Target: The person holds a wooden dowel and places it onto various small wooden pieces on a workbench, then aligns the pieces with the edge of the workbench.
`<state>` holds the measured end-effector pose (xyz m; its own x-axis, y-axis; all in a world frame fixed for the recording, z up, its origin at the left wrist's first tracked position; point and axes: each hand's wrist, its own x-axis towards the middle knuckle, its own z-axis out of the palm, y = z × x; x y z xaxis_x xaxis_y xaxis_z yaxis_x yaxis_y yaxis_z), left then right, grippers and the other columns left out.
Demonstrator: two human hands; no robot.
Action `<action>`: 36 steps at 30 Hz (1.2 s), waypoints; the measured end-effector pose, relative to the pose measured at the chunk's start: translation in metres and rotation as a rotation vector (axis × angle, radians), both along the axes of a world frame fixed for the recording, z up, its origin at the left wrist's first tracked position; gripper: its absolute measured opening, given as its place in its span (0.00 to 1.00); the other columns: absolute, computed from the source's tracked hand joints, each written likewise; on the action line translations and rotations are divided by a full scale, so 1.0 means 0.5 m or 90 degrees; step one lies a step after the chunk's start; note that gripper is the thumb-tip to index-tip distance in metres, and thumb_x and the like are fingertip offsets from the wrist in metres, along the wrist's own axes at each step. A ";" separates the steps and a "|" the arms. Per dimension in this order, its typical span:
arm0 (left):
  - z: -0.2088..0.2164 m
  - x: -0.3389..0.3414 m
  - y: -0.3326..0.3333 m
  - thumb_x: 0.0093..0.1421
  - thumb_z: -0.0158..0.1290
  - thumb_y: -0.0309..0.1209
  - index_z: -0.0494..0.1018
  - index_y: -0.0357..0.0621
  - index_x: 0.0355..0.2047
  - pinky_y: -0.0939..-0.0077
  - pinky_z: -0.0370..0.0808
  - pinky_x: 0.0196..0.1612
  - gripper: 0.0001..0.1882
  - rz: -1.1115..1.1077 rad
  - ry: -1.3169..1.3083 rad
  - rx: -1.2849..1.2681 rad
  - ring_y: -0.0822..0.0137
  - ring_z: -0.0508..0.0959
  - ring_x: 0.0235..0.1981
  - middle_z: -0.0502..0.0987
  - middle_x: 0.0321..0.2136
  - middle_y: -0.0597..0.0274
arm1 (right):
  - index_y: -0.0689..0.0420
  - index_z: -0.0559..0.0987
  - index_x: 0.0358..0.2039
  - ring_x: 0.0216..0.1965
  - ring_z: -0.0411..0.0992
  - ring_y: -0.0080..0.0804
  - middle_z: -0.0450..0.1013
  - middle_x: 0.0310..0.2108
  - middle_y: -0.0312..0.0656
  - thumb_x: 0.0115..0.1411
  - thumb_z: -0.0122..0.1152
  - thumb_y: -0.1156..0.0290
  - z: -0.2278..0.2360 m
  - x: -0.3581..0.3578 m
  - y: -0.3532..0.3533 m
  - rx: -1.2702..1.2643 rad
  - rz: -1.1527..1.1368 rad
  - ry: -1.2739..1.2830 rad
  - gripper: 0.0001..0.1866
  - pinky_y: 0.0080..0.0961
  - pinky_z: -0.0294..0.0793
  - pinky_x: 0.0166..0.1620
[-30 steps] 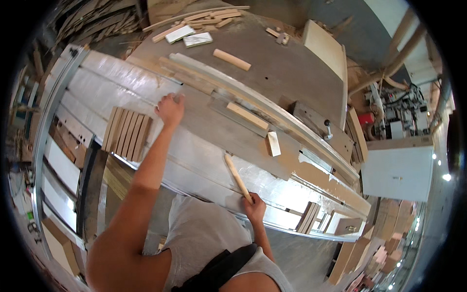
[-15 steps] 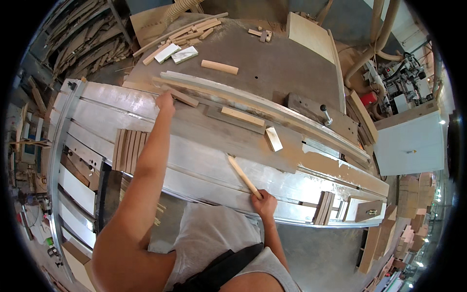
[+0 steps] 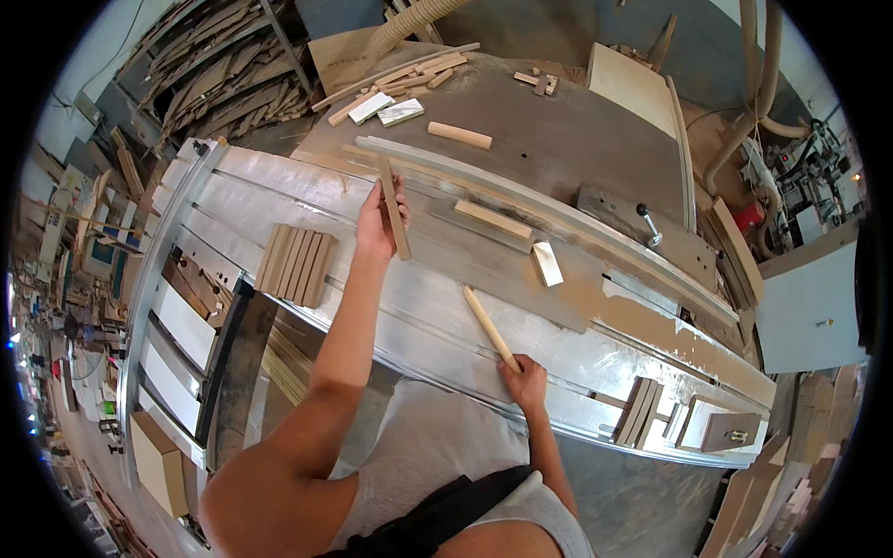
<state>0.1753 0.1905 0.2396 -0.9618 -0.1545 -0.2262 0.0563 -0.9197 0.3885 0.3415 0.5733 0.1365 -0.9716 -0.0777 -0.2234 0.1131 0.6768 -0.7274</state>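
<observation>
I've got the L hand (image 3: pixel 379 219) over the table (image 3: pixel 419 316), grasping a brown board (image 3: pixel 394 209) btwn thumb and fingers; the board is tilted, its top end pointing away from the person, nr the rail (image 3: pixel 558 231). My R hand (image 3: pixel 526 379) is closed round the lower end of a pale stick (image 3: pixel 491 327) at the table's near edge; stick slants up & left over the metal. Can't tell if its tip touches.

To the L of my L forearm I see a stack (image 3: pixel 295 265) of brown boards, side by side at the near edge. Pale bar (image 3: pixel 493 219) lies along the rail's near side, w/ a white block (image 3: pixel 547 263) just off its R end. Smaller stack (image 3: pixel 638 411) sits well R of my R hand, nr a box (image 3: pixel 693 421). Beyond the rail: a lone peach bar (image 3: pixel 459 136), 2 white pcs (image 3: pixel 401 112) & scraps (image 3: pixel 446 76).
</observation>
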 end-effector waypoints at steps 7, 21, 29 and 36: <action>0.069 0.027 0.199 0.68 0.55 0.31 0.76 0.43 0.55 0.76 0.78 0.35 0.17 -0.045 -0.012 -0.338 0.72 0.79 0.33 0.81 0.40 0.65 | 0.61 0.85 0.39 0.28 0.79 0.47 0.79 0.26 0.53 0.56 0.71 0.60 0.025 0.043 0.104 -0.070 -0.073 0.013 0.17 0.38 0.78 0.35; -0.137 -0.120 0.722 0.59 0.53 0.25 0.78 0.52 0.54 0.50 0.69 0.57 0.22 -0.297 0.227 -1.322 0.49 0.77 0.53 0.81 0.48 0.55 | 0.55 0.85 0.40 0.31 0.80 0.54 0.80 0.28 0.52 0.57 0.69 0.55 0.026 0.117 0.331 -0.033 -0.158 -0.061 0.17 0.44 0.79 0.38; -0.230 -0.160 0.724 0.54 0.54 0.22 0.76 0.45 0.54 0.52 0.65 0.61 0.24 0.001 0.318 -1.501 0.53 0.71 0.57 0.75 0.52 0.57 | 0.58 0.85 0.40 0.31 0.81 0.51 0.80 0.27 0.53 0.57 0.69 0.56 0.019 0.102 0.341 -0.035 -0.136 -0.072 0.19 0.40 0.79 0.37; -0.207 -0.026 0.580 0.53 0.60 0.26 0.73 0.43 0.54 0.52 0.65 0.63 0.25 0.126 0.050 -1.319 0.47 0.71 0.57 0.74 0.53 0.50 | 0.57 0.83 0.47 0.30 0.80 0.52 0.79 0.26 0.52 0.58 0.69 0.59 0.030 0.093 0.371 -0.101 -0.140 -0.070 0.19 0.42 0.78 0.35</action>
<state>0.1625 0.4805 0.1363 -0.9007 -0.1488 0.4081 0.1407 0.7889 0.5981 0.3878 0.7588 0.1513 -0.9399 0.0890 -0.3296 0.3276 0.5062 -0.7977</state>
